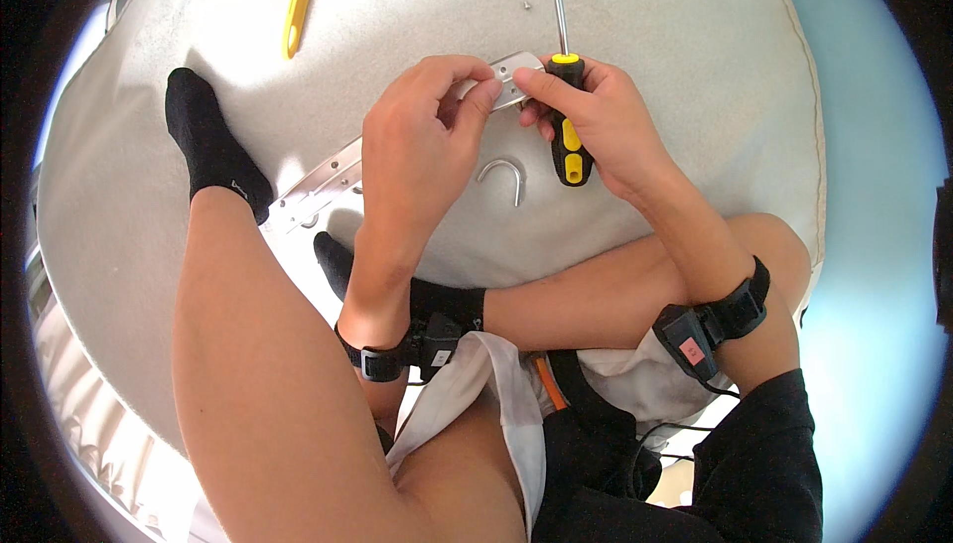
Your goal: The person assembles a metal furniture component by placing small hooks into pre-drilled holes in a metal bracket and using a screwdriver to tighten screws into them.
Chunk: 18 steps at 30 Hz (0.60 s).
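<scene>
A long silvery metal rail with holes (336, 168) runs at a slant beneath my left hand (422, 136). The thumb and forefinger of that hand are pinched together over the rail near its far end; whatever they hold, if anything, is hidden. My right hand (608, 121) keeps a black and yellow screwdriver (573, 136) in its fingers, the steel shaft pointing away from me. Its thumb also presses on the rail's tip. A bent metal hook (516, 178) lies on the pale cloth surface just below, between the hands.
Several small screws (528, 5) lie beyond the right hand, near the screwdriver shaft. A yellow-handled tool (300, 7) rests at the far left. My black-socked foot (213, 136) stands beside the rail's near end, and my bent right leg (596, 295) crosses in front.
</scene>
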Motion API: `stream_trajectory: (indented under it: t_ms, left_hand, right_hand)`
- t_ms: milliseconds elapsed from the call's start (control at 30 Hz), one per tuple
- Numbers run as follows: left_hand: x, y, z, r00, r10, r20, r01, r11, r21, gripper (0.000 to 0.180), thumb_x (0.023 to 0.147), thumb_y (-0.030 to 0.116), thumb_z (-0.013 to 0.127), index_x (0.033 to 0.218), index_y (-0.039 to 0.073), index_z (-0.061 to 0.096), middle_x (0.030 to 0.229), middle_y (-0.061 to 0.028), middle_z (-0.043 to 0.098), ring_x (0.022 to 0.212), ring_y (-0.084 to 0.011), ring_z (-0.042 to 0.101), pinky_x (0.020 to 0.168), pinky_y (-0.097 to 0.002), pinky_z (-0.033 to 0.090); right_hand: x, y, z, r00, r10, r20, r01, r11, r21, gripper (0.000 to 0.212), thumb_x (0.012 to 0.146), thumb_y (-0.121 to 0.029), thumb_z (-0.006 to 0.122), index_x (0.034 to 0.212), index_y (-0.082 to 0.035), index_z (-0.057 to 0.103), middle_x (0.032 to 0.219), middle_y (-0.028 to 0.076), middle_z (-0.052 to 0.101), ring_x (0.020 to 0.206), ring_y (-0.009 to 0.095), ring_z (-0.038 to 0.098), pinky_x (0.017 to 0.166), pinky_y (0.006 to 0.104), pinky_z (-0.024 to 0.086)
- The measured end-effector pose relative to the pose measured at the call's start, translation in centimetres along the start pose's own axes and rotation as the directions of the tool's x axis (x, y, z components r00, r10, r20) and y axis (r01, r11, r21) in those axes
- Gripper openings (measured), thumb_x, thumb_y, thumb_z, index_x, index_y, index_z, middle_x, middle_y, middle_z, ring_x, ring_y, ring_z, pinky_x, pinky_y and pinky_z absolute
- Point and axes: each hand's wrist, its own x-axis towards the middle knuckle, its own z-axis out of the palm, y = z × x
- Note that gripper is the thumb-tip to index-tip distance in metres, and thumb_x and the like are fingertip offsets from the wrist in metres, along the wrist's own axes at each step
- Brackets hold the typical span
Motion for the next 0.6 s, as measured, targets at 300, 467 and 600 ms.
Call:
stream_trajectory:
  t_ms: [300,467,600]
  left_hand:
    - [0.15,-0.34,-0.05,1.000,-0.023,0.017,0.023,0.999,-0.025,0.011,0.086,0.011,0.072,0.093,0.002,0.070,0.080,-0.0108,0.068,0.064,-0.0183,0.063,0.061,-0.0288,0.050]
    - [0.15,-0.10,-0.31,0.998,-0.050,0.032,0.052,0.998,-0.044,0.012,0.087,0.011,0.072,0.094,0.001,0.070,0.081,-0.0108,0.068,0.065,-0.0177,0.063,0.062,-0.0287,0.050]
    - [0.24,-0.05,-0.41,0.998,-0.047,0.040,0.049,0.998,-0.036,0.012,0.087,0.011,0.071,0.094,0.001,0.070,0.081,-0.0105,0.068,0.065,-0.0178,0.063,0.062,-0.0287,0.050]
  right_hand:
    - [0.15,0.28,-0.13,1.000,-0.022,0.004,0.022,0.999,-0.036,0.028,0.090,-0.030,0.073,0.097,-0.004,0.064,0.077,0.006,0.067,0.064,0.009,0.056,0.062,0.0222,0.044]
    - [0.08,0.40,-0.19,0.999,-0.027,0.017,0.028,0.999,-0.027,0.029,0.090,-0.031,0.073,0.097,-0.004,0.065,0.076,0.006,0.067,0.064,0.008,0.056,0.062,0.0221,0.044]
    - [0.15,0.43,-0.16,0.999,-0.035,0.017,0.035,0.999,-0.032,0.029,0.090,-0.031,0.073,0.098,-0.004,0.065,0.077,0.007,0.068,0.064,0.008,0.056,0.061,0.0223,0.044]
